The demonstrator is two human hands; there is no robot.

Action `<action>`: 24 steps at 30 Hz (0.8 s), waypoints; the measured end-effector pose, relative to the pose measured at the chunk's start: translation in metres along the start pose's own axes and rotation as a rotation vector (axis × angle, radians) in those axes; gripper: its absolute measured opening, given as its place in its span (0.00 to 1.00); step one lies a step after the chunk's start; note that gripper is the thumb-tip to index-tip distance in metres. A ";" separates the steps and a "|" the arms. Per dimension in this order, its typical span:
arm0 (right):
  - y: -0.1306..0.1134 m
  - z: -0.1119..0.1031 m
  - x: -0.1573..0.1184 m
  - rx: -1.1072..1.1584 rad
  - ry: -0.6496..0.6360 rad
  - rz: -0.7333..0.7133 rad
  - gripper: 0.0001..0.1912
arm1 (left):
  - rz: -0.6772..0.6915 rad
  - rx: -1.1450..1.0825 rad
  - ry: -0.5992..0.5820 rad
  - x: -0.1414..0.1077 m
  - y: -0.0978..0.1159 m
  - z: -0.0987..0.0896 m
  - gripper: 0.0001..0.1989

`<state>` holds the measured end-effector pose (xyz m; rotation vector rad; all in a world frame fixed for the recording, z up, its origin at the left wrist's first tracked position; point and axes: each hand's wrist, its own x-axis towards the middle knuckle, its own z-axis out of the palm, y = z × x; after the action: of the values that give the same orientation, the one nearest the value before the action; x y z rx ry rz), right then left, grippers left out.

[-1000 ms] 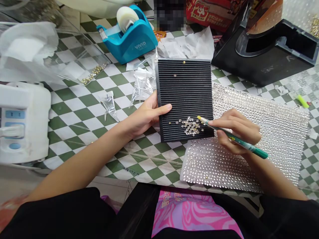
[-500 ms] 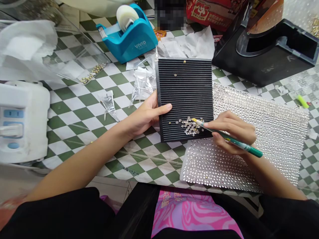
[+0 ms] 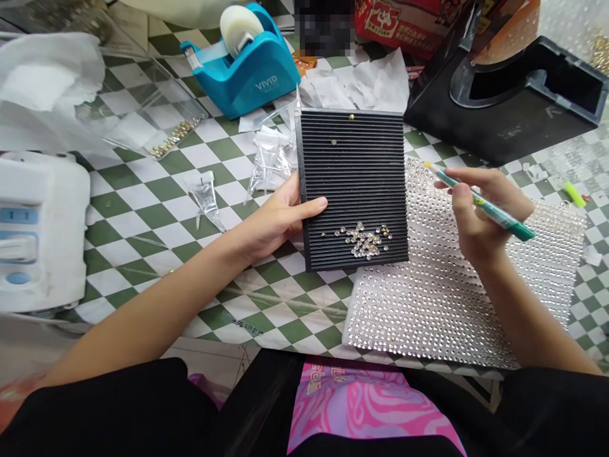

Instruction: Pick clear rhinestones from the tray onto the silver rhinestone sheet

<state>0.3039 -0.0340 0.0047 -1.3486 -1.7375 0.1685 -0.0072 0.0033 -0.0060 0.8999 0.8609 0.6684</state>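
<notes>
My left hand (image 3: 278,219) grips the left edge of a black ridged rhinestone tray (image 3: 354,168), with the thumb lying on top and the fingers hidden beneath. Near the tray's lower edge lies a cluster of small clear rhinestones (image 3: 364,241), and a few stray stones sit higher up. My right hand (image 3: 485,212) holds a green wax pick pencil (image 3: 480,203) with a yellow tip, raised over a silver rhinestone mesh sheet (image 3: 457,298). The pencil tip is near the sheet's upper edge, right of the tray.
A blue VIVID tape dispenser (image 3: 250,70), clear plastic bags (image 3: 271,162) and white paper (image 3: 356,86) lie behind the tray. Gold studs sit in a clear acrylic box (image 3: 174,136). A black stand (image 3: 504,108) and a white power strip (image 3: 40,238) flank the green-checked tablecloth (image 3: 157,222).
My right hand has lifted away from the rhinestone cluster, moving up and right over the mesh sheet with the pencil. My left hand and the tray have stayed in place.
</notes>
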 end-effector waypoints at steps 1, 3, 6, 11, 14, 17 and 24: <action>0.002 0.001 0.001 -0.006 -0.013 0.002 0.10 | 0.001 0.000 -0.003 0.000 0.000 0.000 0.33; 0.004 0.003 0.001 -0.004 -0.028 0.008 0.11 | 0.001 -0.006 -0.005 0.000 0.000 0.000 0.34; 0.005 0.006 0.000 -0.015 -0.038 0.002 0.11 | -0.002 -0.020 -0.009 0.001 -0.001 -0.001 0.35; 0.009 0.010 -0.002 -0.062 -0.034 -0.041 0.11 | -0.010 -0.033 -0.001 0.001 -0.001 -0.001 0.32; 0.008 0.007 -0.001 -0.038 -0.002 -0.029 0.11 | -0.014 -0.037 0.006 0.001 -0.001 -0.001 0.32; -0.006 -0.001 0.001 0.043 -0.022 -0.035 0.11 | -0.012 -0.027 0.001 0.001 -0.001 -0.001 0.32; -0.055 -0.001 0.003 0.309 -0.385 -0.255 0.20 | -0.003 -0.048 -0.007 0.001 -0.001 0.000 0.32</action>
<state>0.2661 -0.0535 0.0390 -0.9006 -2.0823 0.5577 -0.0063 0.0042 -0.0070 0.8574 0.8367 0.6809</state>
